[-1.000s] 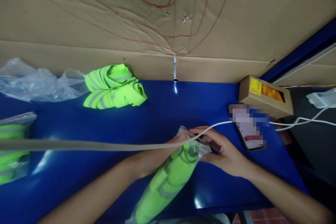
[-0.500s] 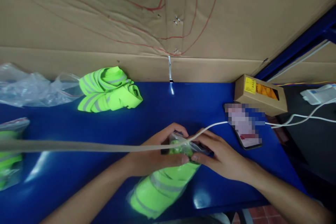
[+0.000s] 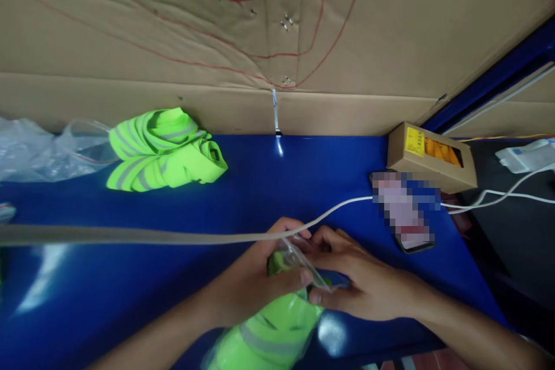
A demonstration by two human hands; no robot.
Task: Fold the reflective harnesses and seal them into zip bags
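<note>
A neon-yellow roll of fabric with grey stripes, probably a folded reflective vest (image 3: 277,332), lies inside a clear plastic bag (image 3: 299,257) at the lower middle of the view. My left hand (image 3: 264,277) wraps round the bag's upper end from the left, thumb lying across the front. On the right, my right hand (image 3: 359,274) pinches the bag's open-looking edge between thumb and fingers. The fingertips of both hands nearly meet at the bag's mouth. A white cable (image 3: 173,236) crosses the view in front of my left hand.
Two rolled neon-yellow pieces (image 3: 167,150) lie at the back left beside a heap of clear plastic bags (image 3: 39,150). A phone (image 3: 405,214) and a cardboard box (image 3: 429,156) sit at the right of the blue table (image 3: 255,179). A cardboard wall (image 3: 208,58) rises behind.
Both hands and the bagged roll have moved slightly down in the view. The bagged piece at the far left has almost left the view as the camera shifted.
</note>
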